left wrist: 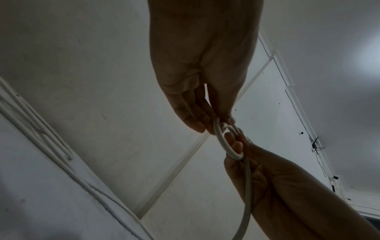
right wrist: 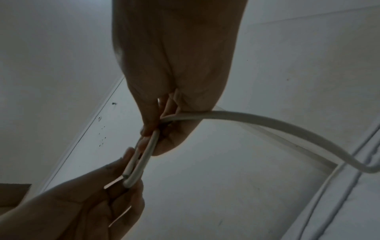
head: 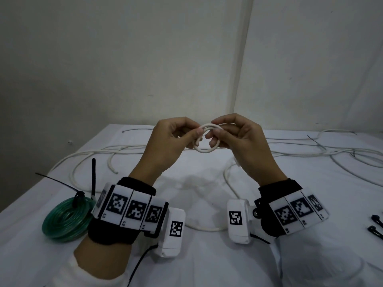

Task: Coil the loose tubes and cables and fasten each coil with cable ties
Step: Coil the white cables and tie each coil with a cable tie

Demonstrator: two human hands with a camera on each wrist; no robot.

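Both hands are raised above the table and hold a small loop of white cable (head: 207,150) between them. My left hand (head: 194,136) pinches the loop's left side between thumb and fingers. My right hand (head: 214,129) pinches its right side, with a finger through the ring. In the left wrist view the white loop (left wrist: 223,142) runs from my left hand's fingertips to the right hand below. In the right wrist view the white cable (right wrist: 267,123) trails from my right hand down to the table. A coiled green tube (head: 66,218) with black cable ties (head: 77,195) lies at the left.
Long loose white cables (head: 87,158) sprawl over the white-covered table (head: 207,255), left, back and right (head: 342,162). Loose black cable ties (head: 376,224) lie at the right edge. Pale walls stand close behind the table.
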